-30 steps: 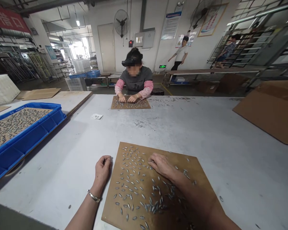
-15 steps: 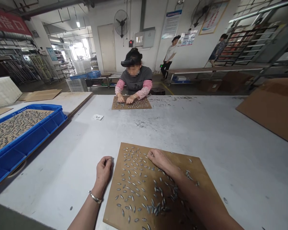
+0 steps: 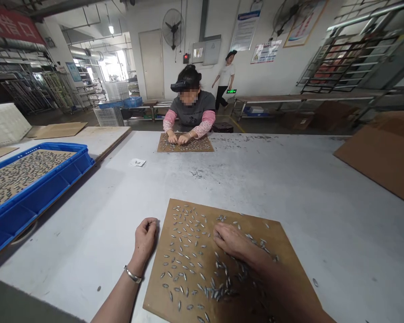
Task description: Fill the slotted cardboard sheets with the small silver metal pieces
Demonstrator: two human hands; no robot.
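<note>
Silvery, spindle-shaped metal pieces [image 3: 218, 294] are lying across the brown cardboard sheet [image 3: 155, 298] before me, spaced out along its left and clustering toward its near middle. My right hand [image 3: 229, 237] is bending its fingers inward over the sheet among the pieces, though I cannot tell whether its hidden fingertips are pinching one. Just beyond the sheet's left edge, my left hand [image 3: 146, 235] is resting loosely curled on the white tabletop [image 3: 272, 179], and whether it is holding anything I cannot tell.

The red banner [image 3: 11, 26] carries the white characters “借口”.
</note>
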